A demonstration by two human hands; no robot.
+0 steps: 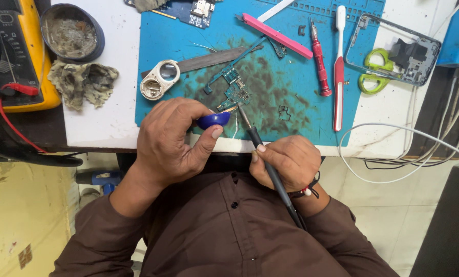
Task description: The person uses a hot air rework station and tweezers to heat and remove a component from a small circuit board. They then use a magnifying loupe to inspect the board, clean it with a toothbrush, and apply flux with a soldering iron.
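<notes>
My left hand (172, 137) grips a small blue rounded holder (214, 120) at the near edge of the blue work mat (178, 41). My right hand (286, 161) holds a dark soldering iron (263, 154) like a pen. Its tip points up and left toward a small green circuit board (233, 92) lying on the stained middle of the mat. The tip sits just beside the blue holder, near the board's lower end.
On the mat lie a loupe (159, 79), a metal blade (209, 60), a pink pry bar (275, 35), a red screwdriver (319, 59) and a toothbrush (338, 66). A phone frame (393, 48) over green scissors sits right. A yellow multimeter (14, 51), a tin (71, 32) and a rag (81, 82) are left. White cables (393, 154) trail right.
</notes>
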